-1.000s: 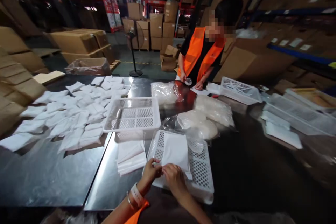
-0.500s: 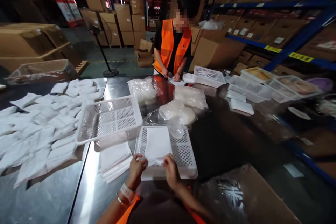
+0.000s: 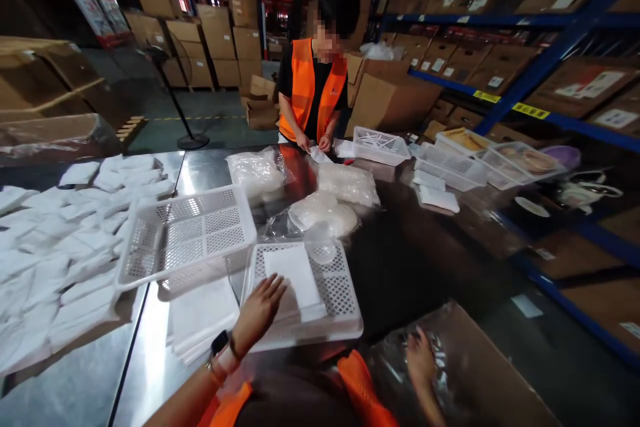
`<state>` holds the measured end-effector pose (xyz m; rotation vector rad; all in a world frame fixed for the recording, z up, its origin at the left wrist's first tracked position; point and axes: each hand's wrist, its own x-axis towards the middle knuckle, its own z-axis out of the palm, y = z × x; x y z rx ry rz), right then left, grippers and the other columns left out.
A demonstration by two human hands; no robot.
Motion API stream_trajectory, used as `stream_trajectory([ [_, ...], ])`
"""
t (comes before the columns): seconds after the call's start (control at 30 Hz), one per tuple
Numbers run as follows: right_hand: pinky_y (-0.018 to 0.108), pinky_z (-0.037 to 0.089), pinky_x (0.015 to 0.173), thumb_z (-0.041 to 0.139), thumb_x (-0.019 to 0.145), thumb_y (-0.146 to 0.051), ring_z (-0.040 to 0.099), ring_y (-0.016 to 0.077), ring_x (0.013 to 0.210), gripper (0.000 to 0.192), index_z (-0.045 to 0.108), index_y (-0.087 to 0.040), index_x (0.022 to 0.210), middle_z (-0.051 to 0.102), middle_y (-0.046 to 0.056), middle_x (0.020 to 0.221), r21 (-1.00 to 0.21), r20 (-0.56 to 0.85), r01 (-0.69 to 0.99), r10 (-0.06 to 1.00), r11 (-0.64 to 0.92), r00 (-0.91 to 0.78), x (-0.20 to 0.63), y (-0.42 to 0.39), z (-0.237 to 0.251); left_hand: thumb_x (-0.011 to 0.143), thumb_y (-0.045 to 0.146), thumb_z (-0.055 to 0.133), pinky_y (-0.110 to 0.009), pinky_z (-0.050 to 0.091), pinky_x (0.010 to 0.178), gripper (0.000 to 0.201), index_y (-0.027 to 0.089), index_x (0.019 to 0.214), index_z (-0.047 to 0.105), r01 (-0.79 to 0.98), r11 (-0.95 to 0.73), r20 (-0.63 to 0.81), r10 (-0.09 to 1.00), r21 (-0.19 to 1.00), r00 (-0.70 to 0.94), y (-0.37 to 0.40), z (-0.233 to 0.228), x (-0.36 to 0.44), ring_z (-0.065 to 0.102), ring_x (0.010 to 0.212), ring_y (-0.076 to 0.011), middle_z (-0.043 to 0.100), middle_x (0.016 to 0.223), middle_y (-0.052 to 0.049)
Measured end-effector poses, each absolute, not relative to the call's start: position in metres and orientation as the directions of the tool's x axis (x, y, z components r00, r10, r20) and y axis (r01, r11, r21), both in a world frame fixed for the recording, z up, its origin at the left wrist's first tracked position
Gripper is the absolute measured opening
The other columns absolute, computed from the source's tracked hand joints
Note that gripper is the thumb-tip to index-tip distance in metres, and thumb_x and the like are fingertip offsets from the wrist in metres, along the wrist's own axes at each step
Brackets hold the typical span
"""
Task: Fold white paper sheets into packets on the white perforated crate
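My left hand [image 3: 261,307] reaches over the lower left of a flat white packet [image 3: 290,273], its fingers stretched out. Whether it touches the packet I cannot tell. The packet lies on a white perforated plastic basket [image 3: 340,287] that looks turned upside down. A clear round plastic piece [image 3: 320,247] rests at the basket's far side. Over to the right, my right hand [image 3: 420,355] is at the opening of a cardboard box [image 3: 490,367] lined with clear plastic. Its fingers are apart, with nothing visible in them. Small white and dark pieces show inside the box.
Left stands another white basket [image 3: 205,227] beside a stack of white sheets [image 3: 205,313]; many white packets [image 3: 75,240] spread beyond. Clear bags [image 3: 347,183] lie ahead. Across the metal table, a person in an orange vest [image 3: 313,87] works near more baskets [image 3: 383,147].
Both hands were together at the packet's near edge. My right hand has moved right to the cardboard box; my left hand has opened over the packet. The view has shifted slightly.
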<state>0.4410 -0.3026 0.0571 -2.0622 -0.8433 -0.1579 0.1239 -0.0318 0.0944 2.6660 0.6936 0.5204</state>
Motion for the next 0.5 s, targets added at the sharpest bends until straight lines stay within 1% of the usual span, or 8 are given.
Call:
stream_trajectory([
  [0.07,0.036,0.059,0.067,0.039,0.094,-0.048,0.068,0.0232,0.086,0.039,0.065,-0.019,0.098,0.065,0.014,0.103,-0.660,0.459,0.663,0.509,-0.352,0.728,0.431,-0.261,0.052,0.088,0.007,0.044,-0.048,0.043,0.107,0.036,0.017,0.118,0.062,0.341,-0.892,0.188,0.404,0.296,0.895,-0.019,0.099,0.147,0.054,0.126,-0.0252,0.064,0.128,-0.012],
  [0.13,0.039,0.059,0.082,0.040,0.094,-0.038,0.067,0.0244,0.100,0.035,0.067,-0.017,0.101,0.067,0.014,0.109,-0.590,0.511,0.772,0.631,-0.236,0.584,0.417,-0.218,0.059,0.088,0.006,0.046,-0.045,0.046,0.102,0.030,0.015,0.111,0.062,0.335,-0.900,0.099,0.374,0.278,0.922,-0.012,0.101,0.163,0.061,0.115,-0.0240,0.068,0.117,-0.014],
  [0.2,0.037,0.053,0.094,0.035,0.093,-0.019,0.064,0.0210,0.111,0.035,0.067,-0.019,0.108,0.068,0.011,0.114,-0.468,0.515,0.884,0.807,-0.018,0.289,0.401,-0.184,0.075,0.088,0.006,0.047,-0.040,0.049,0.095,0.024,0.014,0.103,0.064,0.340,-0.892,0.044,0.369,0.298,0.928,-0.008,0.101,0.169,0.066,0.104,-0.0227,0.071,0.106,-0.013],
  [0.27,0.037,0.049,0.100,0.031,0.089,-0.006,0.060,0.0189,0.117,0.046,0.066,-0.020,0.114,0.068,0.009,0.117,-0.336,0.477,0.922,0.879,0.193,-0.010,0.388,-0.158,0.092,0.088,0.007,0.048,-0.037,0.051,0.088,0.021,0.014,0.095,0.066,0.332,-0.889,0.030,0.359,0.314,0.933,-0.005,0.103,0.169,0.068,0.093,-0.0215,0.073,0.097,-0.011],
  [0.33,0.039,0.047,0.102,0.031,0.086,-0.001,0.059,0.0185,0.119,0.049,0.065,-0.019,0.116,0.068,0.008,0.119,-0.230,0.428,0.908,0.875,0.349,-0.228,0.379,-0.139,0.105,0.088,0.010,0.047,-0.034,0.051,0.083,0.021,0.015,0.091,0.067,0.326,-0.886,0.035,0.356,0.329,0.934,-0.001,0.106,0.166,0.068,0.086,-0.0200,0.073,0.089,-0.009],
  [0.4,0.041,0.048,0.102,0.036,0.085,-0.002,0.059,0.0188,0.119,0.045,0.066,-0.017,0.115,0.069,0.009,0.118,-0.165,0.394,0.874,0.843,0.456,-0.366,0.376,-0.122,0.114,0.090,0.011,0.043,-0.032,0.052,0.083,0.027,0.016,0.097,0.068,0.332,-0.875,0.056,0.373,0.352,0.926,0.002,0.112,0.159,0.068,0.087,-0.0191,0.074,0.092,-0.008],
  [0.43,0.041,0.048,0.102,0.039,0.085,-0.003,0.059,0.0192,0.119,0.042,0.066,-0.016,0.113,0.069,0.009,0.117,-0.144,0.390,0.860,0.827,0.489,-0.405,0.374,-0.115,0.118,0.090,0.011,0.040,-0.033,0.052,0.086,0.031,0.017,0.104,0.067,0.336,-0.869,0.079,0.389,0.363,0.918,0.002,0.114,0.156,0.068,0.092,-0.0191,0.074,0.098,-0.009],
  [0.5,0.042,0.050,0.100,0.042,0.084,-0.006,0.062,0.0205,0.113,0.037,0.067,-0.015,0.109,0.071,0.010,0.110,-0.125,0.424,0.857,0.807,0.500,-0.410,0.368,-0.104,0.126,0.092,0.016,0.040,-0.039,0.049,0.096,0.034,0.017,0.117,0.063,0.342,-0.864,0.166,0.423,0.370,0.891,-0.003,0.116,0.148,0.064,0.106,-0.0212,0.071,0.112,-0.011],
])
